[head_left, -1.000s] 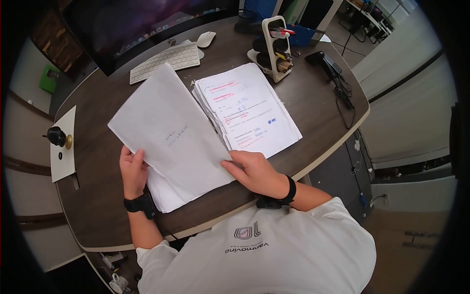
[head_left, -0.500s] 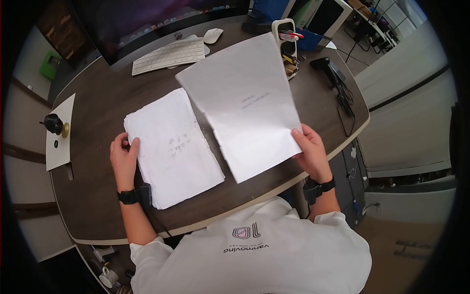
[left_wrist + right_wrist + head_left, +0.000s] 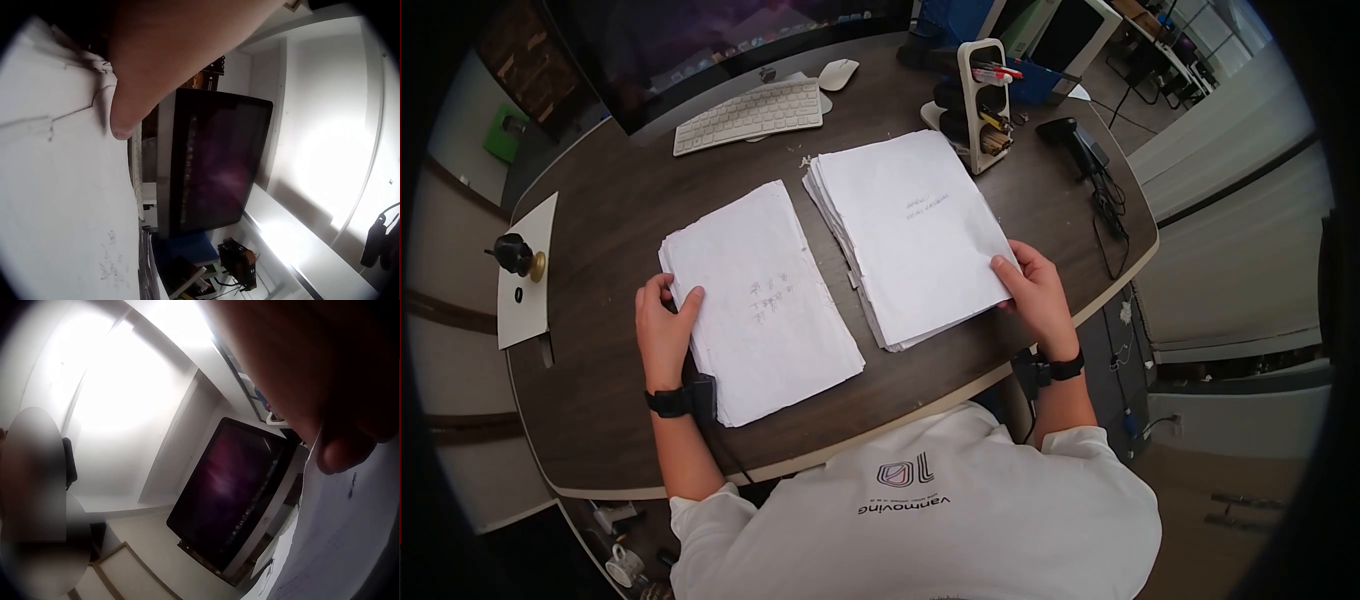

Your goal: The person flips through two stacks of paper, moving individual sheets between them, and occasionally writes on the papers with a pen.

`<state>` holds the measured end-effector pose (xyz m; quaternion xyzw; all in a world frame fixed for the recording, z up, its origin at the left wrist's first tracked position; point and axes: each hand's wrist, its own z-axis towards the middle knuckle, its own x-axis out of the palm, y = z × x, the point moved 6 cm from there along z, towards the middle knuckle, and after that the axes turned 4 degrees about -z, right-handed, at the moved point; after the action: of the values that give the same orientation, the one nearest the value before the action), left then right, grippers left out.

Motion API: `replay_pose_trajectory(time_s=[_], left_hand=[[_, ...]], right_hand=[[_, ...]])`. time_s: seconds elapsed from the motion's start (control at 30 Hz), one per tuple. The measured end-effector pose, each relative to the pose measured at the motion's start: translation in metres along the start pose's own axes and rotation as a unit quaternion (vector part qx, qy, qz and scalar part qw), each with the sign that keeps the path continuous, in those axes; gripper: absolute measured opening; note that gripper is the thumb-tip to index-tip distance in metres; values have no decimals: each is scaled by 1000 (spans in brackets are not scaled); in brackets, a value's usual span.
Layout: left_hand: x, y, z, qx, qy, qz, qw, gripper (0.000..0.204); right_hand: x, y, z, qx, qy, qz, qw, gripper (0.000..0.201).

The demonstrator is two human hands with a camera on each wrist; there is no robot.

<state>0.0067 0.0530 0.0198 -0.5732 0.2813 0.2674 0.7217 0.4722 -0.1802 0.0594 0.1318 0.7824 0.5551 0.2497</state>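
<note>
Two stacks of white paper lie side by side on the dark desk (image 3: 610,420). My left hand (image 3: 668,300) grips the left edge of the left paper stack (image 3: 770,300), thumb on top; the left wrist view shows that thumb (image 3: 122,119) pressing the paper (image 3: 56,206). Faint writing shows on the top sheet. My right hand (image 3: 1012,268) pinches the near right edge of the right paper stack (image 3: 915,230), thumb on its top sheet. A fingertip (image 3: 340,450) lying on the paper (image 3: 337,550) shows in the right wrist view.
Behind the stacks are a white keyboard (image 3: 750,112), a mouse (image 3: 837,72), a monitor (image 3: 700,40) and a pen holder (image 3: 975,100). A black scanner (image 3: 1068,135) with a cable (image 3: 1110,220) lies at the right. A small black object (image 3: 512,252) sits on a white sheet (image 3: 525,310) at the left.
My right hand carried the top sheet from the left stack over to the right and laid it flat on the right stack. The left hand stayed at the left stack's edge.
</note>
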Motion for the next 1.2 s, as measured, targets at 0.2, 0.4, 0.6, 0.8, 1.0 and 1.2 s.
replay_pose_trajectory(time_s=[0.2,0.4,0.6,0.8,1.0,1.2], left_hand=[[1,-3,-3,23,6,12,1000,51],[3,-2,-4,12,11,12,1000,52],[6,-2,-4,27,-3,-6,1000,37],[9,3,1,8,9,-222,975,11],[11,3,-4,-38,94,-583,806,28],[15,-16,-7,-39,90,-642,761,27]], right_hand=[[-9,0,7,-136,-107,-168,970,44],[-11,21,-8,-198,-206,-390,875,36],[28,54,-39,-309,-173,-280,892,26],[101,49,-52,-282,86,-171,940,21],[145,55,-63,-321,109,-104,935,48],[157,33,-66,-171,202,-88,960,37]])
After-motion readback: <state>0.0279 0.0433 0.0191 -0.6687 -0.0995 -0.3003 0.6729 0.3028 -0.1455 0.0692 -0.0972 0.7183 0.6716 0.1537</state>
